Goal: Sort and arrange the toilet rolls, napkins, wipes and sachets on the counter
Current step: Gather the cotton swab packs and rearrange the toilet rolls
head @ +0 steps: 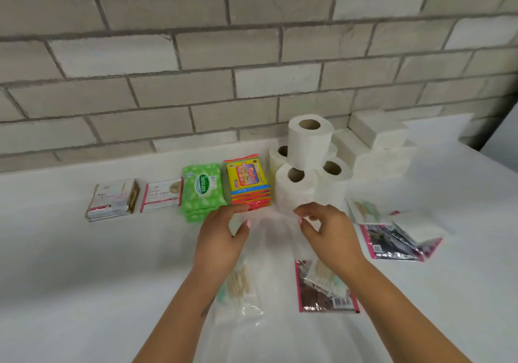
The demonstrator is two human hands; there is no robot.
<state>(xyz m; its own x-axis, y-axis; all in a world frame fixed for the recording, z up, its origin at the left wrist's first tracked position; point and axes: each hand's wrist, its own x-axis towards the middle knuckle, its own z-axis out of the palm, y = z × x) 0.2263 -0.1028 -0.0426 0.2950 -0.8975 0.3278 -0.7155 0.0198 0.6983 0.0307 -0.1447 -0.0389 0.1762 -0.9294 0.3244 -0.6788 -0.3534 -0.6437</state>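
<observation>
My left hand [224, 236] and my right hand [328, 231] are held side by side over the counter, just in front of the toilet rolls [308, 166]. Each pinches an upper edge of a thin clear plastic bag [270, 239], which hangs faintly between them. The rolls are stacked with one on top of several. Left of them lie yellow-and-red wipes packs [249, 183], green Sanicare wipes [203, 191] and two sachet stacks [162, 194] [112, 200]. White napkin stacks [378, 135] sit at the back right.
Loose silver-and-pink sachets [398, 242] and small packets lie at the right. Another sachet [325, 292] with a packet on it lies under my right forearm. A clear pack of cotton buds [238, 284] lies by my left wrist. A brick wall [196, 68] backs the white counter [84, 278].
</observation>
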